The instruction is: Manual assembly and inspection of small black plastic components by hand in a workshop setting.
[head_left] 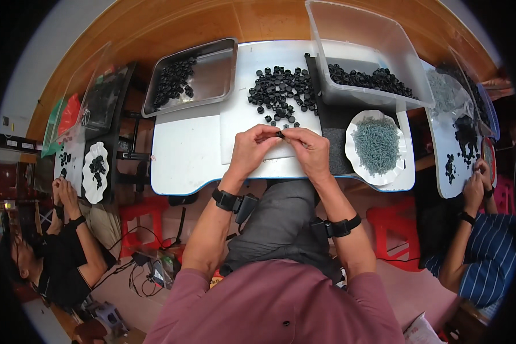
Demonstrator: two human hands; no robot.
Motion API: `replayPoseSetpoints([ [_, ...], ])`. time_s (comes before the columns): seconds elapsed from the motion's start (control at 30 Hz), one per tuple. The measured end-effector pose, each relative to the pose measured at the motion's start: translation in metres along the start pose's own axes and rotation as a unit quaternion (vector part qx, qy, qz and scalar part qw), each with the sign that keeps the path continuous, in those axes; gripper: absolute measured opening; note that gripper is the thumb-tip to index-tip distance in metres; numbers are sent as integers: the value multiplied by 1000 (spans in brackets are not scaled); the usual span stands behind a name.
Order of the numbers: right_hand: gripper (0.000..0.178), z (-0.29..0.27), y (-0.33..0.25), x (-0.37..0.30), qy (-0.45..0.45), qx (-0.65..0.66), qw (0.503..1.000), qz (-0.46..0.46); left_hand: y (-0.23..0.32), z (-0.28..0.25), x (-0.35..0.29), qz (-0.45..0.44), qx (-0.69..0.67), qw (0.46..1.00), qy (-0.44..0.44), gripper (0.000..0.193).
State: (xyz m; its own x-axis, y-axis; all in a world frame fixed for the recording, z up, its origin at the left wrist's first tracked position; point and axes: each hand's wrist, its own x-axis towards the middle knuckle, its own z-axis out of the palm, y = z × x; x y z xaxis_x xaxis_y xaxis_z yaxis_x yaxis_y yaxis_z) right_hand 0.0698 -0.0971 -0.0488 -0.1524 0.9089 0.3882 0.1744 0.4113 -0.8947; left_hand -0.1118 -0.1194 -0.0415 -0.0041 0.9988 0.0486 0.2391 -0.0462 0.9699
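Over the near part of the white board (pixel 235 132), my left hand (pixel 250 150) and my right hand (pixel 311 151) meet fingertip to fingertip. Between them they pinch a small black plastic cap (pixel 280 134), its details partly covered by the fingers. Just beyond the fingertips spreads a loose pile of similar black round caps (pixel 281 89). To the right of my right hand, a white scalloped plate (pixel 352 157) holds a heap of thin grey-green screw-like pieces (pixel 376 144).
A metal tray (pixel 218 86) with black pieces lies at the back left. A clear plastic bin (pixel 378 97) of black caps stands at the back right, beside a dark mat (pixel 333 123). Co-workers handle small parts at side tables, one left (pixel 69 198), one right (pixel 475 189).
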Motion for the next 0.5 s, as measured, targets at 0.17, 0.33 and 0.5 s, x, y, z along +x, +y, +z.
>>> replayPoseSetpoints([
  [0.17, 27, 4, -2, 1, -15, -44, 997, -64, -7, 0, 6, -35, -82, 996, 3, 29],
  [0.33, 40, 8, 5, 1, -30, -85, 990, -104, -3, 6, 8, -81, -125, 988, 28, 29],
  [0.5, 47, 10, 3, 2, -47, -98, 986, -125, 2, 1, 12, -112, -147, 982, 20, 31],
])
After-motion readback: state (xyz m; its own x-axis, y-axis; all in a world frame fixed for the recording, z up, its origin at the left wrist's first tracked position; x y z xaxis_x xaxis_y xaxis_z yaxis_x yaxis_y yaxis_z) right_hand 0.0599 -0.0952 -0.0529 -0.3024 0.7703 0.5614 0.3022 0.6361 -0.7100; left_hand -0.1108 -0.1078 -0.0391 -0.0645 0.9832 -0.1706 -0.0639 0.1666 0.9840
